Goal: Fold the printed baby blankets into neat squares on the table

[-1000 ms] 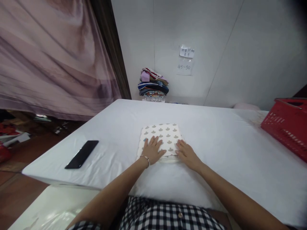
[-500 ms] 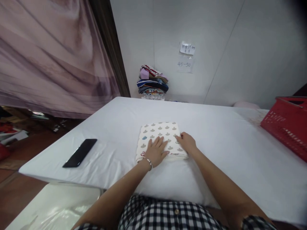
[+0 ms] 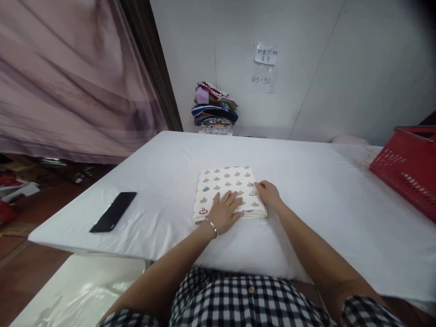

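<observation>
A folded white cloth, printed with grey mushroom shapes and a few coloured ones, lies flat in the middle of the white-covered table. My left hand rests on its near part, palm down with the fingers spread. At the cloth's right edge, my right hand has its fingers curled, thumb and fingertips pinching the border. The undersides of the right fingers are partly hidden. A bracelet circles my left wrist.
A black phone-like slab lies on the table's left. A stack of folded fabrics stands beyond the far edge, by the wall. On the right is a red plastic basket. A pinkish curtain hangs at left.
The view has tilted slightly down. My left hand has slid a little to the right on the cloth, still flat, while my right hand stays at the right edge.
</observation>
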`<control>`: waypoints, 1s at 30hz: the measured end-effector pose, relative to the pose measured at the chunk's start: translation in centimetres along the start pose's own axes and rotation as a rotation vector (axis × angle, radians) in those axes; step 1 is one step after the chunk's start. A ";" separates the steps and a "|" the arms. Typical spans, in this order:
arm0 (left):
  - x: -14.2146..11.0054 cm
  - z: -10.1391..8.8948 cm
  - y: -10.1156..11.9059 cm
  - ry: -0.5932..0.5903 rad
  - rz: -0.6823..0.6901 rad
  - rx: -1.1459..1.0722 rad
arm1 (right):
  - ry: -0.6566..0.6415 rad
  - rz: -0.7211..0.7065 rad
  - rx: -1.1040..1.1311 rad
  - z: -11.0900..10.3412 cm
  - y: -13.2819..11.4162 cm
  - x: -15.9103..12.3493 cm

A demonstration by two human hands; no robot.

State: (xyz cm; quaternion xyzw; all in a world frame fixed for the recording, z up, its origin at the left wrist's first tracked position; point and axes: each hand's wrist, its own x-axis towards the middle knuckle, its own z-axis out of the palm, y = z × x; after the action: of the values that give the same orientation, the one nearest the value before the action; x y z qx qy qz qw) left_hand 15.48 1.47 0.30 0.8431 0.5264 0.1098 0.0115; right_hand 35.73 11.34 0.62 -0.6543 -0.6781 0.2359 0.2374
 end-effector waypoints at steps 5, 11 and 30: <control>-0.1 0.4 1.3 -0.006 0.080 -0.005 | -0.022 -0.014 -0.020 0.2 0.2 -1.2; 0.3 -1.3 0.1 -0.024 0.037 -0.050 | -0.038 -0.013 -0.014 0.1 0.3 -1.0; -0.5 0.9 0.4 0.024 0.051 0.068 | 0.015 0.099 -0.232 2.0 -2.3 4.8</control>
State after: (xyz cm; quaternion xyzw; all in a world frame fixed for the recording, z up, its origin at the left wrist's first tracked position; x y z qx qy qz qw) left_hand 15.81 0.99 -0.64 0.8546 0.5084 0.1022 -0.0262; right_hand 32.46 16.07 0.57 -0.7118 -0.6660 0.1622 0.1531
